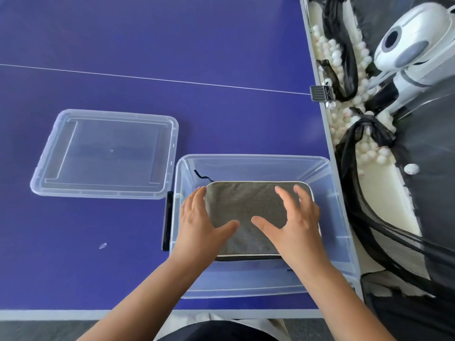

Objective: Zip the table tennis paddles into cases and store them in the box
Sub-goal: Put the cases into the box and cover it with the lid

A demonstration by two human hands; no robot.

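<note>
A grey fabric paddle case (248,207) with a light piped edge lies flat inside the clear plastic box (256,161) near the table's front right corner. My left hand (200,222) rests with straight fingers on the case's left edge. Over the case's right part, my right hand (293,217) is spread with straight fingers, touching or just above it. A thin black strap (202,176) pokes out behind the case. No bare paddle is visible.
The box's clear lid (105,153) lies flat on the blue table (172,45) to the left. Beyond the table's right edge are a black net (364,148), many white balls (344,52) and a white ball machine (413,38).
</note>
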